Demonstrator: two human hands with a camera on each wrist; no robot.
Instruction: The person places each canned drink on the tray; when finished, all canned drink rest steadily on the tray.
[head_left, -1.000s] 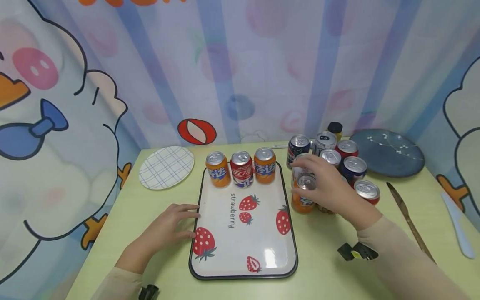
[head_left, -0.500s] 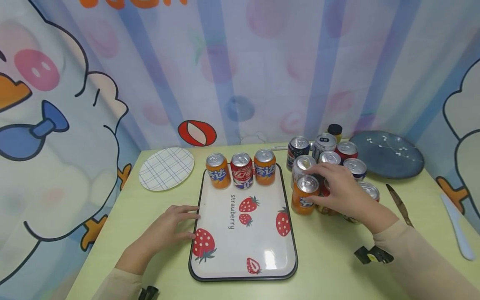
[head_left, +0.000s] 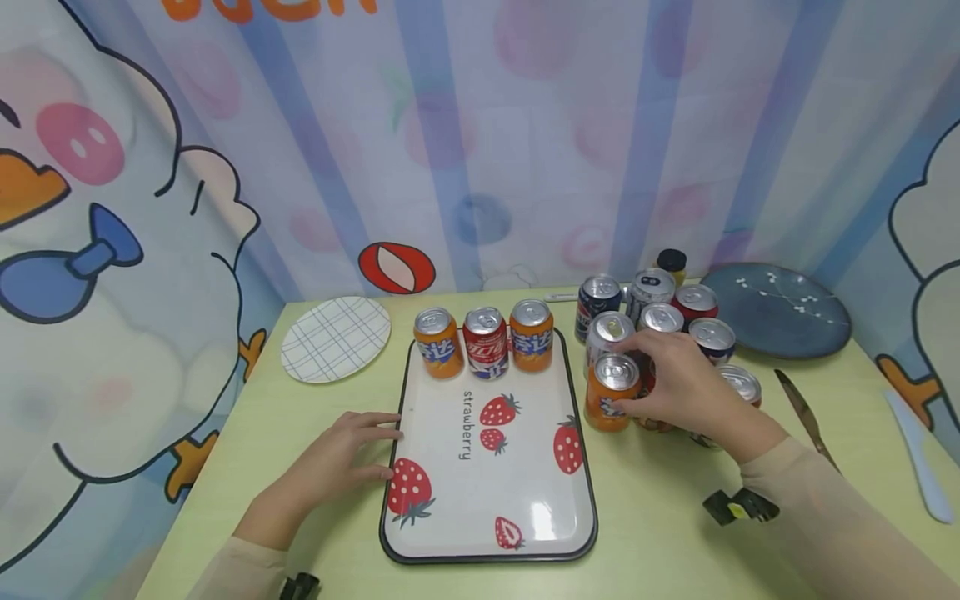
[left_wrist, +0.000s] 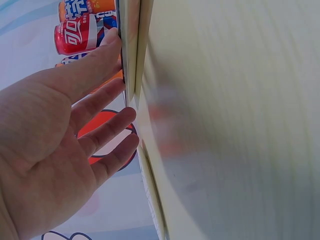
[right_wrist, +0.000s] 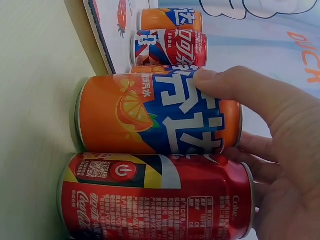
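Observation:
With thumb in front and fingers behind, my right hand (head_left: 686, 387) grips an orange soda can (head_left: 606, 400) standing on the table. The right wrist view shows the thumb on that can's blue-and-orange side, and a red cola can (right_wrist: 160, 200) right beside it. A white strawberry-print tray (head_left: 480, 500) with a dark rim lies in the middle. Along its far end stand an orange can (head_left: 438, 350), a red cola can (head_left: 486, 346) and another orange can (head_left: 532, 342). At the tray's left edge, my left hand (head_left: 330, 462) rests its fingertips with the fingers extended.
Several more cans, including a dark blue can (head_left: 597, 304), crowd behind and beside my right hand. A black-capped bottle (head_left: 672, 262) and a dark blue plate (head_left: 780, 321) stand farther back. A metal knife (head_left: 802, 412) and pale blue knife (head_left: 918, 458) lie right; a checked plate (head_left: 337, 337) lies left.
My right hand has come down from above the front cans, drawn back slightly, and closed around the orange can. The left hand has stayed at the tray's edge.

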